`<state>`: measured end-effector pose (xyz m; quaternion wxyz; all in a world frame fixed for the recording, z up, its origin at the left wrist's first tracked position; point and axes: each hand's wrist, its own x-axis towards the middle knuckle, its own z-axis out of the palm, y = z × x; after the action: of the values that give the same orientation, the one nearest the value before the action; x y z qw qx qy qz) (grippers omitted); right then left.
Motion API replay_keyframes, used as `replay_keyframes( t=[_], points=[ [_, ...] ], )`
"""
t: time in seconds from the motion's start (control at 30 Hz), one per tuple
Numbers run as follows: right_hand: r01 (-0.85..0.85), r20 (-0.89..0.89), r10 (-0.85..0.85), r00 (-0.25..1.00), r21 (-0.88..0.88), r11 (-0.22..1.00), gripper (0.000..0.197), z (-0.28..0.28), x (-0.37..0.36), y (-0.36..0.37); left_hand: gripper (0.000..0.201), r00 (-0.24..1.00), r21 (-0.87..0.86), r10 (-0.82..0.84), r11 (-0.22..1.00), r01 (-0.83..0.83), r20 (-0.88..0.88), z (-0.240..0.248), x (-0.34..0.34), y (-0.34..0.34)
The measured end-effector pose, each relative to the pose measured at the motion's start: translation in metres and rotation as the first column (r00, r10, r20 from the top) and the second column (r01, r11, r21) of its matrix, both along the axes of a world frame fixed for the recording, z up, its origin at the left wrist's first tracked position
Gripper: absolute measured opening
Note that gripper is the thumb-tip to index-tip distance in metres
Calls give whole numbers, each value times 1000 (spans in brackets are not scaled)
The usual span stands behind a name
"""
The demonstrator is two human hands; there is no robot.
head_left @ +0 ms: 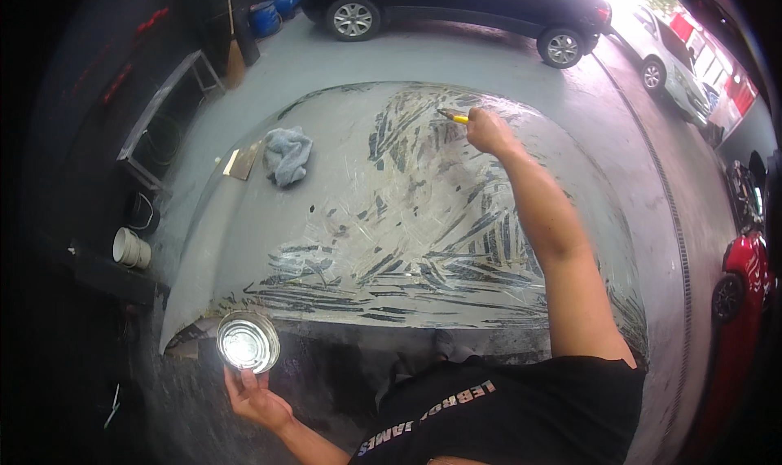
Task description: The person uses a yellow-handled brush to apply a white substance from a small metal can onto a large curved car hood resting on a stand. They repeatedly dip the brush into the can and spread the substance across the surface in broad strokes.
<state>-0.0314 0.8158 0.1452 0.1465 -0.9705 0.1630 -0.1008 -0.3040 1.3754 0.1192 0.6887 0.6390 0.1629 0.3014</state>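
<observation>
A large grey car hood (269,212) lies in front of me, its surface covered with dark streaks and scratches over the middle, right and near edge. My right hand (490,131) reaches to its far right part, closed around a small brush with a yellow handle (460,119). The brush's dark tip is at the streaked surface; whether it touches is hard to tell. By the hood's near left corner, my left hand (259,400) holds up a round, shiny metal tin (247,343) with ringed metal showing. A crumpled grey-blue cloth (287,155) rests on the hood's left side.
Beside the cloth lies a flat brownish piece (242,162). A metal frame (167,107) and a white bucket (132,248) stand on the left. A dark car (456,13) is parked beyond the hood, a white car (664,58) and a red one (745,274) to the right.
</observation>
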Motion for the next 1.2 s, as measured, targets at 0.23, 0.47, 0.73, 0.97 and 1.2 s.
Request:
replay_keyframes(
  t=[0.23,0.47,0.73,0.97,1.2],
  points=[
    [-178,-172,159,972,-104,979,30,5,-50,50,61,1000,8,28,1000,-28,1,-3,-11,1],
    [-38,-26,35,999,-141,989,30,19,-9,3,64,999,-26,33,999,-33,6,0,-9,-9],
    [-249,-127,237,963,-90,964,28,-10,-45,60,64,999,-26,10,1000,-9,51,-7,-13,3],
    [38,-54,-44,998,-114,993,27,-34,-32,35,58,999,38,-35,999,34,11,-7,-13,3],
    [31,61,-31,998,2,1000,29,-31,-17,68,62,1000,13,-15,1000,15,-12,-2,-12,2]
  ],
)
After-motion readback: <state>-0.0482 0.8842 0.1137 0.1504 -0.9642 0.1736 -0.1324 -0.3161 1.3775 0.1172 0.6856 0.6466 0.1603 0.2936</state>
